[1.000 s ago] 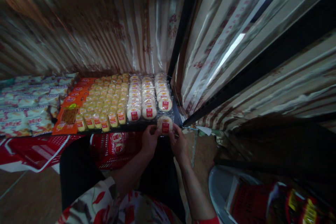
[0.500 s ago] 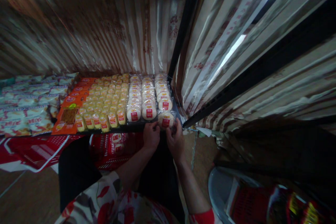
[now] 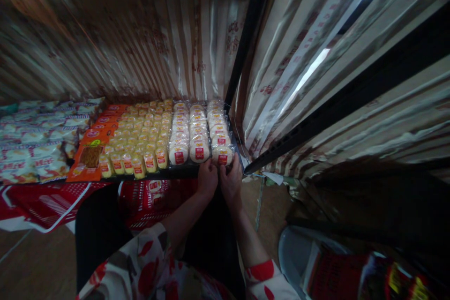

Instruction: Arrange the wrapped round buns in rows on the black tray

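A clear-wrapped round white cake (image 3: 222, 154) with a red label lies at the front of the rightmost row on the shelf. My left hand (image 3: 208, 179) is at its lower left edge, fingers curled and pinched at the wrapper. At the lower right edge, my right hand (image 3: 231, 182) has its thumb and fingers closed on the wrapper. The fingertips are partly dark and hard to make out. Two more rows of the same cakes (image 3: 199, 149) stand to the left, overlapping front to back.
Left along the shelf are small yellow wrapped cakes (image 3: 138, 166), orange snack packets (image 3: 88, 155) and white-blue bags (image 3: 49, 161). Red baskets (image 3: 52, 201) sit below. A black post (image 3: 281, 147) rises at the right. A grey tub (image 3: 291, 253) with packets stands on the floor.
The front round cake has moved slightly back, closer to the cake behind it. My hands have come a little nearer each other at its front edge.
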Action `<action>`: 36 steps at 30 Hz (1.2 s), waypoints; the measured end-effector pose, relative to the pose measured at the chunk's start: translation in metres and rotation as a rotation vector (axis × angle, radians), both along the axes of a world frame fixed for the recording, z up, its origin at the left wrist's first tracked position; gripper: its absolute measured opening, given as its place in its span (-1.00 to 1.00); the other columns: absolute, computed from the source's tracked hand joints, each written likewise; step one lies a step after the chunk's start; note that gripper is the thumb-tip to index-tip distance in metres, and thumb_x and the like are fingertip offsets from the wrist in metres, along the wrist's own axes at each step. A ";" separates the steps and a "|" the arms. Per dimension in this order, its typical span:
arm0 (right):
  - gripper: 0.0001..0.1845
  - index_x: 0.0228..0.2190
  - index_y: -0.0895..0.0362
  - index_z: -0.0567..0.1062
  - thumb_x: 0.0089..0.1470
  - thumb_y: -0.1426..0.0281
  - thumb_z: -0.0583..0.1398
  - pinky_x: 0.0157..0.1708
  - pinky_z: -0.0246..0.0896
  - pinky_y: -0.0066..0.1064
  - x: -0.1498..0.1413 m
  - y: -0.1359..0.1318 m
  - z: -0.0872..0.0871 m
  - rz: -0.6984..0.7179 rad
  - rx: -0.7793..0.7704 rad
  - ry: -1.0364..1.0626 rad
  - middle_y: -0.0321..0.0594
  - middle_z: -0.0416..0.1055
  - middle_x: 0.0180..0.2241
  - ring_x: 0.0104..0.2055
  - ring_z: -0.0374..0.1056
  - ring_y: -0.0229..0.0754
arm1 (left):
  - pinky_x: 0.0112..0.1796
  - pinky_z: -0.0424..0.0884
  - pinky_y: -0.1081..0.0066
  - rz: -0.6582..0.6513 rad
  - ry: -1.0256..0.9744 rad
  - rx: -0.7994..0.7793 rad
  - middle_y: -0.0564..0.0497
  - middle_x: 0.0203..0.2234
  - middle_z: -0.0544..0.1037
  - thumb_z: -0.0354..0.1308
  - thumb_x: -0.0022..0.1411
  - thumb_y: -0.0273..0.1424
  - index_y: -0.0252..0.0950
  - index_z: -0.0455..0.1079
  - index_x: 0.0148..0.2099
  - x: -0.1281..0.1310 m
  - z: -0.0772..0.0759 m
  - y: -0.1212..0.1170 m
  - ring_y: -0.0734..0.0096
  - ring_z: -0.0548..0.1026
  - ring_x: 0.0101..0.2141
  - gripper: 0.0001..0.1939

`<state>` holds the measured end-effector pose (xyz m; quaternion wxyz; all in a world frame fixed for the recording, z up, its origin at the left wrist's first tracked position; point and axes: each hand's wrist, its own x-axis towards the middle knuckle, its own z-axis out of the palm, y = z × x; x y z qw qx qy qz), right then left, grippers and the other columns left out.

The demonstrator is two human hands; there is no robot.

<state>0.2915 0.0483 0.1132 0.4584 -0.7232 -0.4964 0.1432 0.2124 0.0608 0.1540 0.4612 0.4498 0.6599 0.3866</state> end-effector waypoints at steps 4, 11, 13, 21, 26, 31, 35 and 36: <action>-0.33 0.19 0.29 0.14 0.07 0.28 -0.01 0.15 0.05 0.00 0.000 0.009 -0.002 -0.028 0.011 -0.036 0.18 0.25 0.12 0.19 0.15 0.10 | -0.05 0.33 0.34 -0.017 -0.052 -0.009 -0.06 -0.29 0.57 -0.01 0.14 -0.54 -0.27 0.48 -0.20 0.003 0.000 0.003 0.25 0.48 -0.18 -0.74; -0.29 0.18 0.35 0.14 0.06 0.23 -0.02 0.14 0.05 0.04 0.000 0.013 -0.002 -0.041 -0.014 -0.069 0.24 0.26 0.09 0.16 0.16 0.16 | -0.14 0.34 0.39 -0.029 -0.073 -0.035 -0.06 -0.32 0.54 -0.04 0.19 -0.51 -0.35 0.37 0.05 0.006 0.003 0.004 0.30 0.47 -0.26 -0.62; -0.29 0.19 0.34 0.13 0.08 0.20 -0.03 0.14 0.05 0.05 0.001 0.014 -0.004 -0.041 -0.008 -0.075 0.24 0.25 0.09 0.17 0.16 0.15 | -0.17 0.34 0.41 -0.036 -0.092 -0.033 -0.05 -0.32 0.54 -0.03 0.19 -0.50 -0.37 0.28 0.16 0.008 0.003 0.003 0.32 0.47 -0.29 -0.53; -0.34 0.19 0.26 0.14 0.16 0.16 -0.08 0.16 0.03 0.02 0.002 0.017 -0.007 -0.023 0.025 -0.116 0.17 0.26 0.10 0.19 0.14 0.09 | -0.12 0.34 0.39 -0.064 -0.135 -0.033 -0.11 -0.24 0.56 -0.03 0.21 -0.46 -0.44 0.24 0.19 0.008 0.008 0.003 0.29 0.50 -0.23 -0.50; -0.37 0.15 0.29 0.20 0.15 0.18 -0.06 0.17 0.03 0.00 0.004 0.017 -0.006 -0.005 0.035 -0.105 0.18 0.28 0.08 0.17 0.16 0.08 | -0.07 0.32 0.37 -0.073 -0.137 0.002 -0.10 -0.23 0.55 -0.04 0.22 -0.45 -0.38 0.31 0.12 0.006 0.005 0.005 0.27 0.49 -0.19 -0.58; -0.40 0.12 0.31 0.23 0.14 0.22 -0.05 0.16 0.04 0.00 0.005 0.015 -0.003 0.010 0.041 -0.091 0.19 0.29 0.06 0.16 0.17 0.08 | -0.09 0.34 0.36 -0.098 -0.146 0.038 -0.09 -0.25 0.54 -0.06 0.23 -0.44 -0.34 0.36 0.01 0.007 0.001 0.007 0.28 0.48 -0.22 -0.67; -0.43 0.11 0.28 0.24 0.13 0.26 -0.03 0.15 0.07 -0.01 0.005 0.015 -0.002 0.022 0.048 -0.096 0.17 0.30 0.05 0.14 0.18 0.06 | -0.07 0.33 0.36 -0.095 -0.158 0.051 -0.08 -0.25 0.54 -0.05 0.22 -0.45 -0.32 0.38 -0.02 0.007 0.003 0.008 0.28 0.48 -0.21 -0.69; -0.44 0.11 0.28 0.24 0.13 0.26 -0.03 0.15 0.06 -0.01 0.005 0.015 -0.003 0.025 0.047 -0.103 0.17 0.29 0.05 0.15 0.18 0.06 | -0.07 0.33 0.36 -0.095 -0.158 0.053 -0.09 -0.24 0.54 -0.05 0.22 -0.45 -0.32 0.38 -0.03 0.007 0.003 0.008 0.28 0.48 -0.21 -0.69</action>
